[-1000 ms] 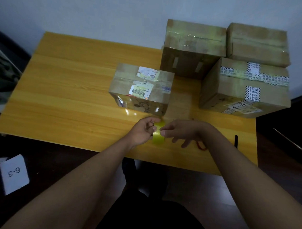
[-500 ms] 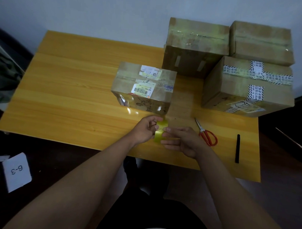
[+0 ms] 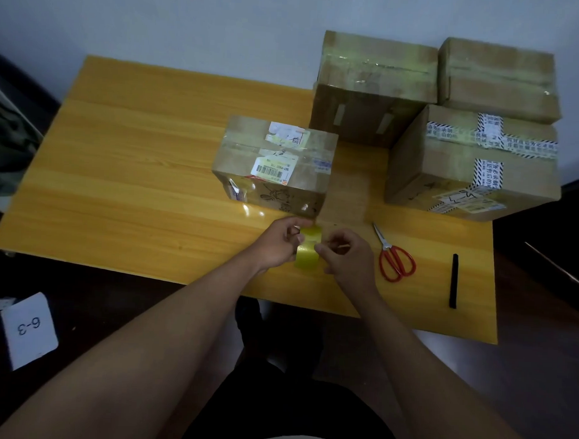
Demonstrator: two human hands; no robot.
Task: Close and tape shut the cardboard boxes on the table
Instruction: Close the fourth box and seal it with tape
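1. Tape roll [image 3: 308, 249], yellow and glossy, sits between both hands at the near table [image 3: 135, 168] edge: the left hand [image 3: 277, 243] grips its side, while the right hand [image 3: 344, 254] pinches at its face (probably hunting the loose end).
2. Best to lift the end cleanly and pull a straight length before reaching for the near box [image 3: 276, 169].
3. That box is closed, matte cardboard under shiny film and paper labels; three more boxes stand far right, red-handled scissors [image 3: 393, 255] just right.
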